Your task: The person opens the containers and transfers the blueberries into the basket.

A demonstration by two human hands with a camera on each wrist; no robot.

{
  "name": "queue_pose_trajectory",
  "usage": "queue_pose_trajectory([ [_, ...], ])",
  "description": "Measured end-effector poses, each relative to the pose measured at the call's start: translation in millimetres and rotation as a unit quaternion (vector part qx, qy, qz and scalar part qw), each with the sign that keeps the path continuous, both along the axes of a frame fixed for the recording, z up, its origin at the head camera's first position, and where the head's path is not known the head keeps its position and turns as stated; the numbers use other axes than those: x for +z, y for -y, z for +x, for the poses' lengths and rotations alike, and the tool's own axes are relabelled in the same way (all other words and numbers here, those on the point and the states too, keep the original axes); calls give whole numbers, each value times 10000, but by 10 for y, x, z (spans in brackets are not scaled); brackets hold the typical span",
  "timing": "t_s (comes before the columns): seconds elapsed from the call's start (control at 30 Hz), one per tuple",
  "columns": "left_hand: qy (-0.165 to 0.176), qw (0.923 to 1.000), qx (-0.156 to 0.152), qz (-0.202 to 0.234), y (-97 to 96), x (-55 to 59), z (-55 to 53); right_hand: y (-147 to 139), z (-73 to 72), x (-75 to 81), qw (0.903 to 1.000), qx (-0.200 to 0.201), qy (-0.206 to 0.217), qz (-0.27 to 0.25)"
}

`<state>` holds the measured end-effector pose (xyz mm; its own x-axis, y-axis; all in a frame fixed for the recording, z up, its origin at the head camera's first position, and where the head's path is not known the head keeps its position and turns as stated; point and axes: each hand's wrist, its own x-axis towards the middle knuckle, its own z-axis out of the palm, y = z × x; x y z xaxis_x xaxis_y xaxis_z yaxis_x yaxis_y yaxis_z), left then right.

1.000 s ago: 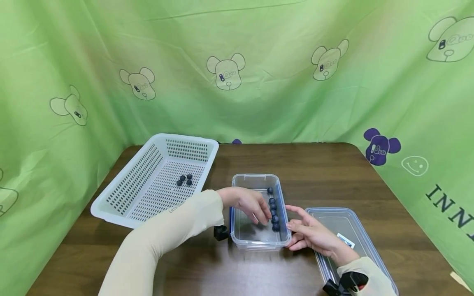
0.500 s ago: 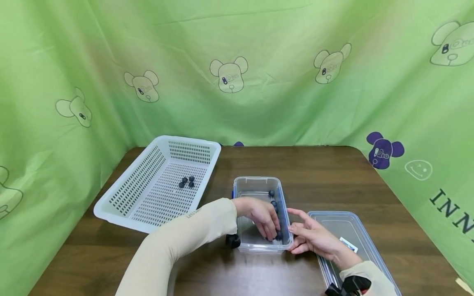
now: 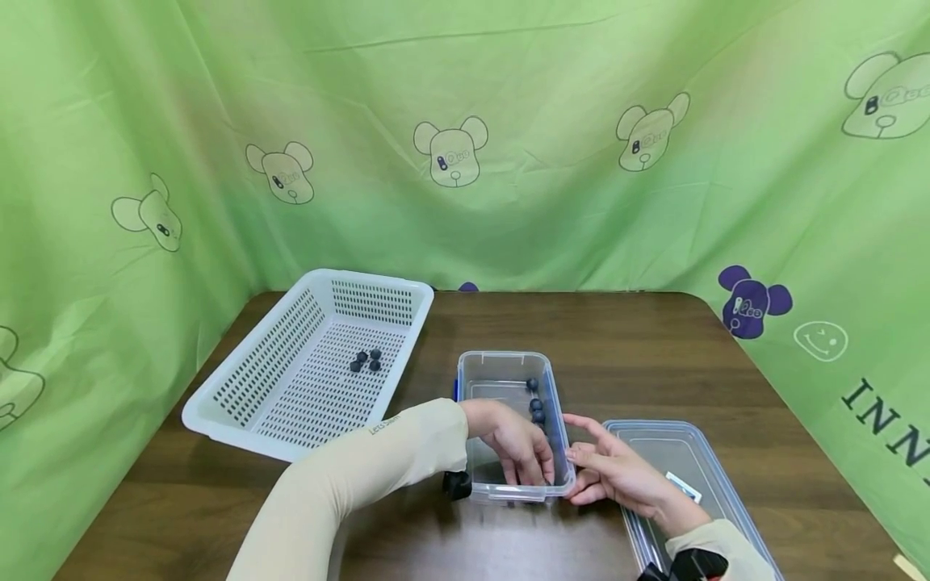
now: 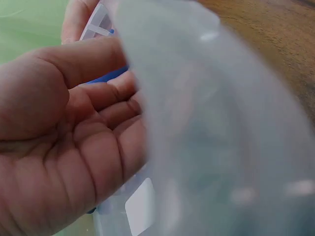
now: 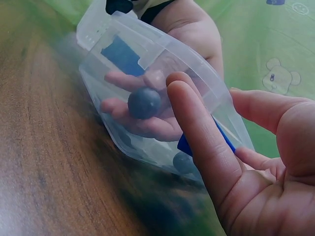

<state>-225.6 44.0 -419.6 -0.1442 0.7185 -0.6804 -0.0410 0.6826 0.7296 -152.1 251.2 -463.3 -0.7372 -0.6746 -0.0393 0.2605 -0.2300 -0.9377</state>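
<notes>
My left hand point(image 3: 517, 448) reaches down into the clear plastic box point(image 3: 501, 362), near its front right corner. Through the box wall, the right wrist view shows a round dark blueberry point(image 5: 143, 103) between the curled fingers and thumb of that hand. Further back along the right wall, several blueberries point(image 3: 536, 405) lie in a row, partly hidden by the hand. My right hand point(image 3: 617, 472) rests against the outside of the box's right wall with fairly straight fingers. In the left wrist view the left palm point(image 4: 54, 157) shows, while a blurred box wall covers the fingertips.
A white perforated basket point(image 3: 240, 355) stands at the left with several blueberries point(image 3: 366, 361) on its floor. To the right, a clear lid point(image 3: 676, 440) with a blue edge lies on the brown wooden table point(image 3: 603, 331), partly under the right forearm. A green printed curtain point(image 3: 450, 234) hangs behind.
My left hand has moved right and toward the near end inside the box, down to the row of blueberries, covering the nearest ones. The right hand stays at the box wall.
</notes>
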Motion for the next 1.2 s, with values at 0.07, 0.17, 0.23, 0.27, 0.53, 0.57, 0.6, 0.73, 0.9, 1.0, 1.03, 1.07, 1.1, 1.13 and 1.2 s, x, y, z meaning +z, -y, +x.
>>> queue_pose_trajectory([
  [0.07, 55, 9998, -173, 18, 5, 13, -5, 0, -2, -4, 10000, 26, 1, -34],
  [0.17, -72, 9996, -227, 169, 16, 33, -11, 0, -1, 1, 10000, 43, -10, -35],
  [0.23, -261, 9991, -105, 308, 23, 50, -8, 1, -3, 6, 10000, 38, -30, -4],
  [0.27, -352, 9987, -21, 367, 28, 58, -6, 4, -4, 8, 10000, 32, -39, 14],
  [0.53, -601, 9950, 367, 706, 89, 170, -65, 6, -14, 9, 10000, 15, -38, 85],
  [0.57, -614, 9945, 401, 745, 99, 182, -73, 5, -15, 5, 10000, 11, -46, 77],
  [0.6, -619, 9942, 405, 776, 109, 192, -81, 5, -14, 2, 10000, 6, -45, 78],
  [0.73, -593, 9943, 296, 835, 153, 218, -104, 4, -6, -7, 9999, -2, -48, 98],
  [0.9, -853, 9893, 418, 1105, 274, 362, -160, 14, 0, -13, 9999, -49, -52, 151],
  [1.0, -1069, 9834, 611, 1330, 388, 510, -216, 20, 8, -13, 9999, -65, -62, 111],
  [1.03, -1131, 9812, 693, 1403, 431, 557, -236, 22, 11, -10, 9999, -66, -58, 95],
  [1.07, -1175, 9794, 770, 1449, 474, 605, -257, 22, 14, -7, 9999, -66, -61, 78],
  [1.1, -1244, 9776, 830, 1478, 518, 652, -277, 22, 16, -4, 9999, -70, -66, 67],
  [1.13, -1300, 9759, 889, 1508, 565, 694, -298, 23, 17, 0, 9999, -78, -74, 63],
  [1.2, -1414, 9726, 1042, 1525, 663, 770, -339, 28, 15, 9, 9999, -85, -91, 86],
])
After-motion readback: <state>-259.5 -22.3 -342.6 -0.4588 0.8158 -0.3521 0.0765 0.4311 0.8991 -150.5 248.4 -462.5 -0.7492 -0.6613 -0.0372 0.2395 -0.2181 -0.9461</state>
